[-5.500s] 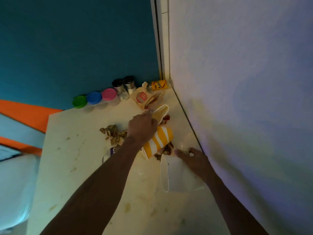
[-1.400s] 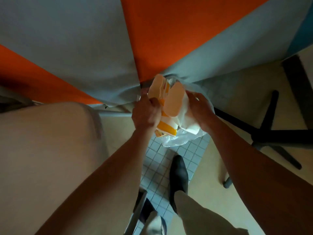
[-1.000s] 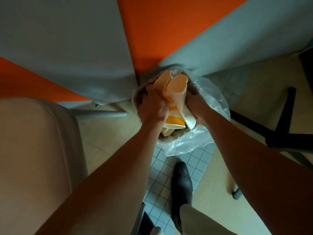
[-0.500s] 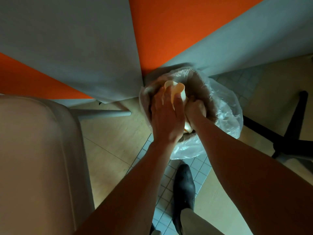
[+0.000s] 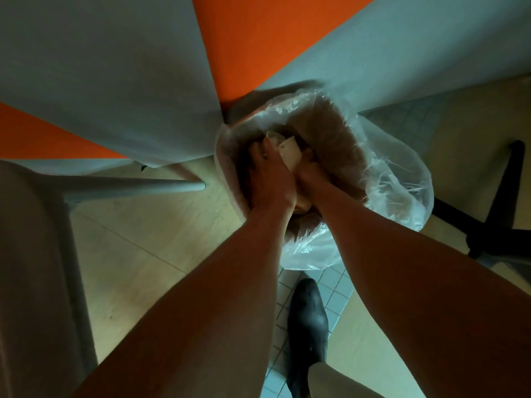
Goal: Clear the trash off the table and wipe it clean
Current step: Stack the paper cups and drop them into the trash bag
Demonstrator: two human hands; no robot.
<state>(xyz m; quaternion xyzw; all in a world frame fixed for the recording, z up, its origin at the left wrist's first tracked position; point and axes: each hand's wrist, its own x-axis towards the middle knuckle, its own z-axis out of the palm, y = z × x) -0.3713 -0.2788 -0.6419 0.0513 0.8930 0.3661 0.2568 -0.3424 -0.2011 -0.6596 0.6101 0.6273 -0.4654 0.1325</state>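
Both hands reach down inside the bin [image 5: 339, 133] at centre frame, its clear liner [image 5: 396, 179] spilling over the rim. The right hand [image 5: 309, 175] is mostly hidden, its grip impossible to tell. The left hand [image 5: 270, 179] presses flat, fingers straight, on pale crumpled cups [image 5: 288, 147] inside. A black shoe [image 5: 307, 334] stands below.
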